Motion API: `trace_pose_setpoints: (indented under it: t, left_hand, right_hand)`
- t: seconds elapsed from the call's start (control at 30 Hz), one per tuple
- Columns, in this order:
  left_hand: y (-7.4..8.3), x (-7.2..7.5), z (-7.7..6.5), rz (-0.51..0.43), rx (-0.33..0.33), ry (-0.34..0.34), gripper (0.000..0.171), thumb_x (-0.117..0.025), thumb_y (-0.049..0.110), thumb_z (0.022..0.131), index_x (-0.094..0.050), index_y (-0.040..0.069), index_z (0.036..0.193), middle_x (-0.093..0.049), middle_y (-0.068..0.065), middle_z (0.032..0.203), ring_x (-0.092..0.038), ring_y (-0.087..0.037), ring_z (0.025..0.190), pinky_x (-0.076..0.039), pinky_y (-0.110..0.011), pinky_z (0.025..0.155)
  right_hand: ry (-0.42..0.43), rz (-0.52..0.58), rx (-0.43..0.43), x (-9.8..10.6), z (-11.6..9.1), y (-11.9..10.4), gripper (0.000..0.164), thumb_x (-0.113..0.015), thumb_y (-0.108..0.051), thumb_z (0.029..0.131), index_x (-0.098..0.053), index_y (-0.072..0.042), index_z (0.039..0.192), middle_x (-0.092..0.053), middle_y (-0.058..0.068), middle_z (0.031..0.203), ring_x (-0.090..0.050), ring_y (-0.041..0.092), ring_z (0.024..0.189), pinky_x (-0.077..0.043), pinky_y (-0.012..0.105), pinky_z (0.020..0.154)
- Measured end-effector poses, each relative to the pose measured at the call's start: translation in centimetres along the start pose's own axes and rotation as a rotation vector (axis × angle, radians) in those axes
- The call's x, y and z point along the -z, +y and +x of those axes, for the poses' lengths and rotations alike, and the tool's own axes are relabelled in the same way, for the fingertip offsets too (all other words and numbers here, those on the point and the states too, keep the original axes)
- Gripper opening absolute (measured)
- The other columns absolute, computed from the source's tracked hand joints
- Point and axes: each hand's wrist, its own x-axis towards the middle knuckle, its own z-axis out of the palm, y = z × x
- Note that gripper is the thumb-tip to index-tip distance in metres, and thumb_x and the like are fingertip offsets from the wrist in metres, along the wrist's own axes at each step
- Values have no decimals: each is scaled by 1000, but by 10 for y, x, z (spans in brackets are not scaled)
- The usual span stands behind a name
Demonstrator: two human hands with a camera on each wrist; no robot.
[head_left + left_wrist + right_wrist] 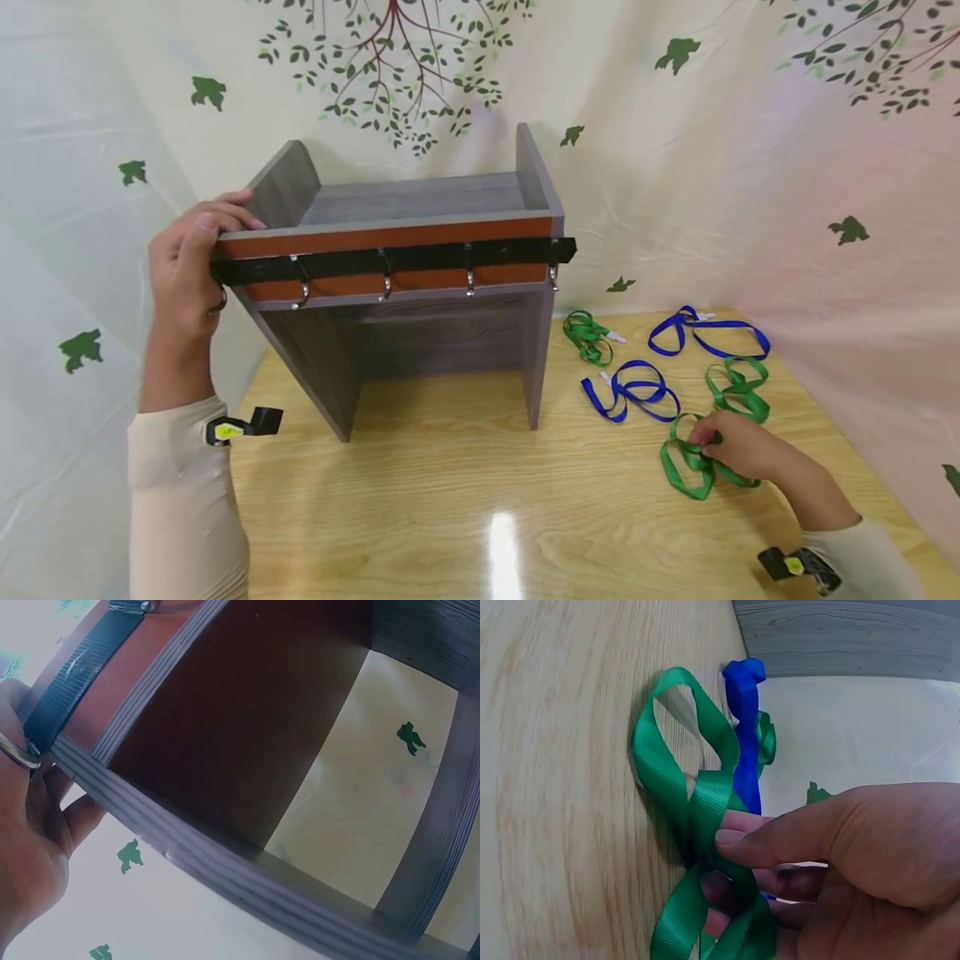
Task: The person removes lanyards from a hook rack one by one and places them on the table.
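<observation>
A grey wooden shelf [420, 196] stands on the table, with a brown front panel and a black strip [345, 264] bearing several metal hooks [386, 283]. My left hand [197, 250] grips the shelf's upper left corner, thumb in front and fingers over the side panel. In the left wrist view, the shelf's side edge [195, 847] runs away from that hand. At the right, my right hand [742, 450] pinches a green lanyard [686, 475] on the table. The right wrist view shows thumb and fingers at the middle of the looped green ribbon [712, 799].
Beside the shelf lie a green lanyard [588, 337] and a blue lanyard [633, 392]. Farther right are another blue lanyard [708, 333] and another green one [738, 392]. A leaf-printed cloth [637, 167] hangs behind the wooden table [420, 500].
</observation>
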Motion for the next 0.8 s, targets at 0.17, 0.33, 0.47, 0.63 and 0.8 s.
trace_pose_setpoints:
  t: [0.17, 0.33, 0.47, 0.63, 0.8]
  left_hand:
    - [4, 7, -1, 88, 18, -58, 37, -43, 9, 105, -73, 0, 85, -80, 2, 100, -64, -24, 132, -45, -30, 121]
    - [18, 13, 2, 283, 105, -141, 36, -43, 13, 108, -74, 8, 91, -79, 13, 114, -57, -16, 144, -40, -26, 124]
    - [37, 11, 1, 460, 208, -172, 34, -49, 20, 110, -77, 5, 99, -75, 22, 120, -50, -10, 151, -36, -21, 126]
    - [60, -10, -12, 748, 95, -118, 41, -55, 32, 107, -76, -1, 118, -74, -1, 137, -45, -12, 155, -33, -28, 130]
    - [81, -45, -45, 770, -262, 33, 52, -58, 42, 101, -76, -4, 116, -71, -22, 135, -51, -33, 151, -35, -47, 131]
  right_hand:
    - [19, -18, 21, 1, -2, -1, 18, -69, 9, 90, -73, 5, 108, -71, 17, 104, -69, 43, 101, -61, 53, 84]
    - [52, -27, 19, 7, -8, -9, 20, -69, 8, 92, -73, 7, 111, -71, 24, 111, -68, 49, 106, -61, 54, 86]
    - [95, -64, -1, 9, -12, -21, 19, -67, 1, 96, -74, 6, 113, -69, 31, 122, -65, 54, 114, -60, 58, 89]
    - [199, -119, 12, 6, -17, -35, 20, -66, -5, 99, -75, 3, 114, -57, 38, 141, -55, 62, 127, -55, 67, 94]
    - [274, -95, 86, 5, -20, -53, 25, -68, -9, 100, -73, 3, 121, -49, 37, 151, -70, 47, 108, -60, 51, 79]
